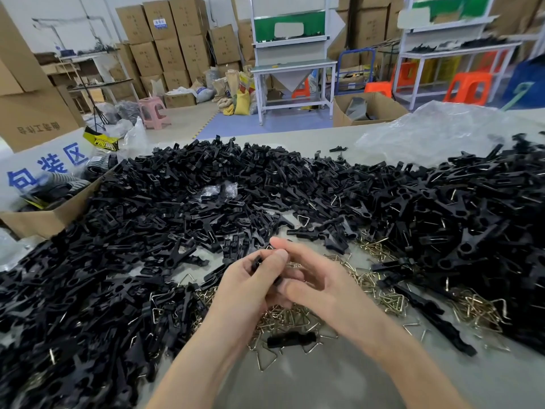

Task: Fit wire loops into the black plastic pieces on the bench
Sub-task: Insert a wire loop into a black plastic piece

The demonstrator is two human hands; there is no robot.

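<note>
- Found left hand low at centre, above the bench; fingers curled round a black plastic piece, thumb pressed on its upper side
- Found right hand hard against the left; fingers bent inward, forefinger arched over the top of the same piece, thumb tip at its lower end; pinched between the two; cannot tell whether a wire loop is also in this grip
- Held clear of the bench surface, just above the wire loops; mostly hidden by fingers, so fit of any loop not verifiable
- Noted wire loops as a loose, triangular, brass-coloured scatter directly beneath and to the right of both hands; touching the edges of the heap
- Noted heap of black plastic pieces spread across the bench from left to right, curving round the hands; some on the right side with wire visible in them
- Noted one loose black piece lying flat among the loops, near the wrists
- Recorded at the left bench edge an open cardboard box; at far right a clear plastic bag
- Recorded beyond the bench stacked cartons, a pink stool, orange stools
</note>
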